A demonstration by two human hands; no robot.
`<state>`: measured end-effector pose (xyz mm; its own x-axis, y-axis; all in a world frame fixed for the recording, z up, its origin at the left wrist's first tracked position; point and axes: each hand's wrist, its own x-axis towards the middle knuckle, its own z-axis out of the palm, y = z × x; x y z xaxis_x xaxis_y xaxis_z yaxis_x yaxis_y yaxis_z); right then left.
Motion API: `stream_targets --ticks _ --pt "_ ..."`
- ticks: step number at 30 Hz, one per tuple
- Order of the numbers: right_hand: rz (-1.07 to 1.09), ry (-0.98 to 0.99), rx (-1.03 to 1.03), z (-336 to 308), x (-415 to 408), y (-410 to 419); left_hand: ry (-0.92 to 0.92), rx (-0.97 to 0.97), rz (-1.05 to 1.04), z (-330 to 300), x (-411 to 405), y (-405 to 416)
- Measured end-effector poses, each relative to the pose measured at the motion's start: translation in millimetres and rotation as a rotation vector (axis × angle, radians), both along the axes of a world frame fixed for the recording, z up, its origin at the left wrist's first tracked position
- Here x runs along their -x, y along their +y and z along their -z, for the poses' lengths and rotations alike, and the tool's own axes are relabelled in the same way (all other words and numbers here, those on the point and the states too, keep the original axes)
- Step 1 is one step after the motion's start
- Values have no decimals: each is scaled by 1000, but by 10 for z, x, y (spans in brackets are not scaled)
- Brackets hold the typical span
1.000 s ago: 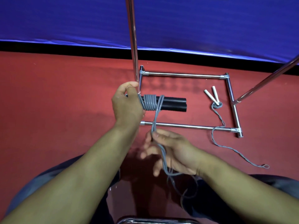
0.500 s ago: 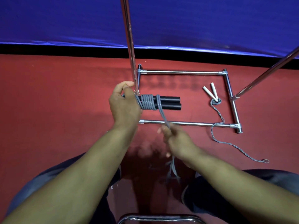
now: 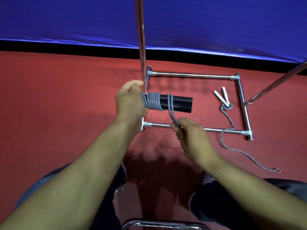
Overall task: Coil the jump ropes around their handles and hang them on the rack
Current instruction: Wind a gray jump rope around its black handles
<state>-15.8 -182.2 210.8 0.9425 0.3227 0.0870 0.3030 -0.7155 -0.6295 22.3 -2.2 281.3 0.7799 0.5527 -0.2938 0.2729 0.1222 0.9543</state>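
Observation:
My left hand [image 3: 130,102] grips the left end of two black jump-rope handles [image 3: 180,104] held side by side and level. Several turns of grey rope [image 3: 153,103] are wound tightly around them beside my fingers, and one looser loop sits further right. My right hand [image 3: 191,136] pinches the doubled free rope just below the handles, pulled taut. A second jump rope with white handles [image 3: 221,97] lies on the red floor inside the rack base, its twisted grey cord [image 3: 232,141] trailing over the front bar toward the right.
The chrome rack's rectangular base [image 3: 191,75] lies on the red floor [image 3: 66,105], with one upright pole [image 3: 142,39] just behind my left hand and a slanted pole [image 3: 275,83] at the right. A blue wall [image 3: 66,19] is behind. A chrome chair edge [image 3: 164,224] shows at the bottom.
My right hand rose from low near my lap up to just under the handles, carrying the rope around them. A new loose loop now sits to the right of the tight turns.

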Motion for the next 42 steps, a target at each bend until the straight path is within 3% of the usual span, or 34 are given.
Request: stream_targets --ticks 3,8,12,16,20,26,28,32,35,37,39,42 --pt "154 -67 -54 -156 -189 -103 51 -87 304 -17 63 -25" --pt "223 -255 -289 -396 -361 -275 73 -221 400 -24 73 -2" --pt "72 -375 -250 -444 -324 -277 -26 -484 313 26 60 23" --pt "-184 -468 4 -471 -86 -77 -191 -768 87 18 132 -27" --pt "-100 -354 48 -312 64 62 -282 -746 14 54 180 -86" --pt "-23 -461 92 -275 150 115 -266 -508 -119 69 108 -108" --pt "18 -359 -122 -271 206 134 -280 -470 -131 45 92 -127" --pt "284 213 -903 -359 242 249 -291 -353 -178 -16 33 -151" --pt "171 796 -895 -317 242 284 -302 -221 -212 -46 -37 -115" --pt "17 1007 -841 -243 286 298 -318 -214 -187 -71 -39 -131" --pt "20 949 -802 -171 323 310 -324 -231 -172 -89 -17 -143" --pt "73 516 -522 -124 254 218 -305 -247 -248 -71 -40 -17"
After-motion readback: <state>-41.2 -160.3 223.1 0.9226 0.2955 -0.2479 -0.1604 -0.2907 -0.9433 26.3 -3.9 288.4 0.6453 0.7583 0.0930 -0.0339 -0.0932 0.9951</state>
